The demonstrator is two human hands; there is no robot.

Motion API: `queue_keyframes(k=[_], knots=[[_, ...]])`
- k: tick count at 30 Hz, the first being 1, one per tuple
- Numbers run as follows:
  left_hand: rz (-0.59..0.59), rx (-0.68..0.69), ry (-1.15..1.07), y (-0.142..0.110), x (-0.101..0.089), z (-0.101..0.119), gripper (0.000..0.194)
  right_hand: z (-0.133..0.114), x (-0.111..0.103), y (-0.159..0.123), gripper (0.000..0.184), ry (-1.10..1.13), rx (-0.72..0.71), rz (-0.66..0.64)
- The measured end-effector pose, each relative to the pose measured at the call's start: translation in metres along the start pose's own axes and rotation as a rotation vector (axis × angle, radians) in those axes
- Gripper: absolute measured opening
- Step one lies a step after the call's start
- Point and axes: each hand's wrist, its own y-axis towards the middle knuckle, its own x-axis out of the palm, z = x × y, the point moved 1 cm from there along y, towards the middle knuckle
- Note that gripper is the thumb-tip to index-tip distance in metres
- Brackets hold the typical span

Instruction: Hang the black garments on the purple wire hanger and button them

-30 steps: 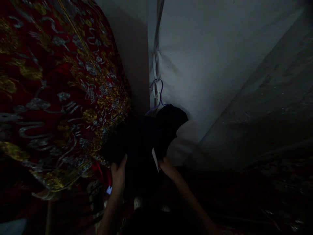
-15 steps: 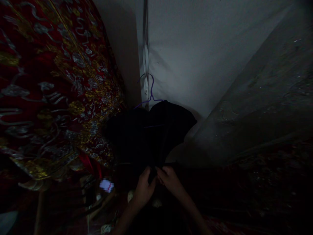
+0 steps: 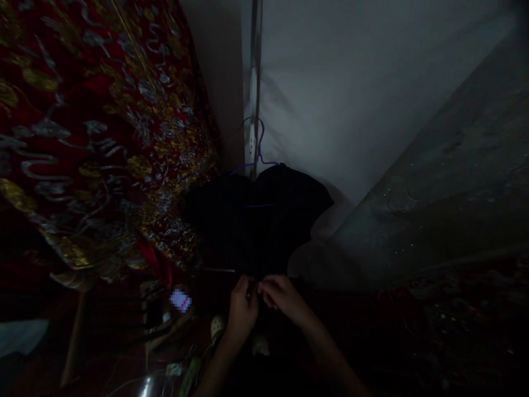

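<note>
A black garment (image 3: pixel 289 215) hangs on a purple clothes hanger (image 3: pixel 262 138), which is hooked onto a narrow strip on the wall. Both of my hands are at the garment's front, low down in the middle. My left hand (image 3: pixel 243 303) has its fingers curled around the dark cloth. Close beside it, my right hand (image 3: pixel 281 295) pinches at the same front edge, fingertips nearly touching the left ones. Deep shadow hides exactly which part of the cloth lies between the fingers. The lower part of the garment fades into the dark.
Red cloth with gold and silver embroidery (image 3: pixel 103 138) fills the left side. A pale wall (image 3: pixel 330 82) stands behind the garment. Light-coloured perforated shoes (image 3: pixel 217 326) show below my hands. A wooden leg (image 3: pixel 74 342), cables and a small bright light (image 3: pixel 145 387) are at lower left.
My view has shifted slightly, moving the embroidered cloth and hanger a little to the right in the picture. Both hands stay at the garment's front edge, with the fingers slightly repositioned.
</note>
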Motion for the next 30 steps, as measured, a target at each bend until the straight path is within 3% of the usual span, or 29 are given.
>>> queue_keyframes(k=[3,6,12,15,18,22,23,26,30], knots=[[-0.005,0.004,0.001,0.000,-0.008,0.004,0.013,-0.015,-0.004,0.008,0.028,-0.051,0.077,-0.107],[-0.027,0.011,0.017,0.002,-0.014,0.003,0.015,-0.049,-0.009,0.017,0.028,0.018,0.062,-0.094],[-0.091,0.024,0.037,0.023,-0.009,-0.032,0.014,-0.167,-0.022,0.038,0.028,0.249,-0.348,0.265],[-0.122,0.050,0.027,0.053,-0.021,-0.041,0.015,-0.200,-0.006,0.042,0.027,0.218,-0.474,0.282],[-0.097,0.136,0.010,0.090,-0.051,-0.016,0.013,-0.197,0.015,0.046,0.029,0.165,-0.517,0.256],[0.159,0.364,-0.056,0.137,-0.095,0.057,0.034,-0.182,0.019,0.051,0.030,0.116,-0.510,0.321],[0.164,0.438,-0.031,0.148,-0.102,0.075,0.038,-0.180,0.017,0.052,0.030,0.102,-0.514,0.340],[0.004,0.624,0.074,0.177,-0.107,0.113,0.024,-0.179,0.011,0.055,0.030,0.014,-0.550,0.382],[-0.039,0.716,0.148,0.197,-0.099,0.124,0.019,-0.168,0.010,0.072,0.032,-0.207,-0.661,0.563]])
